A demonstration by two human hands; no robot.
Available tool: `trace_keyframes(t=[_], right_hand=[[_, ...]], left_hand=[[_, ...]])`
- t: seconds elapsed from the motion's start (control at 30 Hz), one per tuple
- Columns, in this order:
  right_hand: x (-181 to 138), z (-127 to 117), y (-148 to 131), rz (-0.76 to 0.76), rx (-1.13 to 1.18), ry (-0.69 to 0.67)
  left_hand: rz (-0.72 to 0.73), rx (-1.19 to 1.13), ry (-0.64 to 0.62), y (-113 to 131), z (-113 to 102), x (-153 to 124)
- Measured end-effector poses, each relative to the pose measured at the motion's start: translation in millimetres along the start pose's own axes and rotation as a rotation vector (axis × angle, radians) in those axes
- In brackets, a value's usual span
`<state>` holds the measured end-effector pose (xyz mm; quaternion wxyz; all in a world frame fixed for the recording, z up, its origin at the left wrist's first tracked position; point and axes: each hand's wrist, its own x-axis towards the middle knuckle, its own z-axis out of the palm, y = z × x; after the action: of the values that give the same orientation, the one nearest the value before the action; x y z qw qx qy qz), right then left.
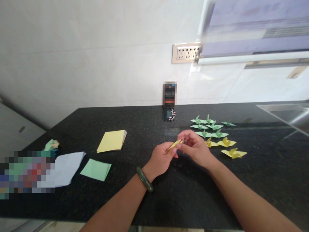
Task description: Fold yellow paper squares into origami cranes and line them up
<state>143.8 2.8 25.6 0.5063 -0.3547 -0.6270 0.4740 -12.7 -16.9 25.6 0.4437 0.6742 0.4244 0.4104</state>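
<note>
A small folded piece of yellow paper (174, 145) is held between my two hands above the dark countertop. My left hand (162, 159), with a dark green bangle on its wrist, pinches the paper's lower left part. At its upper right end, the thumb and fingers of my right hand (196, 149) close on the paper. Just right of my right hand stand several yellow paper cranes (233, 152), one partly hidden behind the hand. Behind them, several green paper cranes (213, 126) are grouped together.
On the left lie a stack of yellow-topped square paper (111, 141), green paper (96, 169), white sheets (69, 167) and a crumpled paper piece (51, 145). A phone (169, 95) with a beaded strap leans against the wall below a socket panel (185, 53). A sink edge (282, 117) is at right.
</note>
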Motion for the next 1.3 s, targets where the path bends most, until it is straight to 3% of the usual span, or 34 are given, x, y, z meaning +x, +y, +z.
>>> trace_keyframes(t=[0.13,0.3,0.6,0.77,1.0,1.13,1.3], right_hand=[[0.0,-8.4,-5.9,-0.155,-0.342,-0.147],[2.3,-12.3,-13.4,-0.286,-0.495,-0.237],[1.9,-12.4,-14.0,-0.286,-0.548,-0.240],[1.0,-11.7,-13.5,-0.281,-0.567,-0.226],[-0.2,-11.2,-5.0,-0.125,-0.572,-0.133],[1.1,-9.4,-6.5,-0.166,-0.533,-0.179],[0.1,-6.0,-7.4,-0.159,-0.464,-0.144]], left_hand=[[0.061,0.105,0.022,-0.2,-1.1,-0.3],[0.078,0.169,0.048,-0.6,-3.5,-0.7],[0.160,0.260,0.096,-3.5,-5.7,0.6],[0.116,0.178,0.138,-4.8,-4.3,0.2],[0.164,0.165,0.167,-3.6,-4.6,0.5],[0.188,0.189,0.184,-3.9,-4.2,0.2],[0.179,0.217,0.189,-0.9,-3.7,-0.8]])
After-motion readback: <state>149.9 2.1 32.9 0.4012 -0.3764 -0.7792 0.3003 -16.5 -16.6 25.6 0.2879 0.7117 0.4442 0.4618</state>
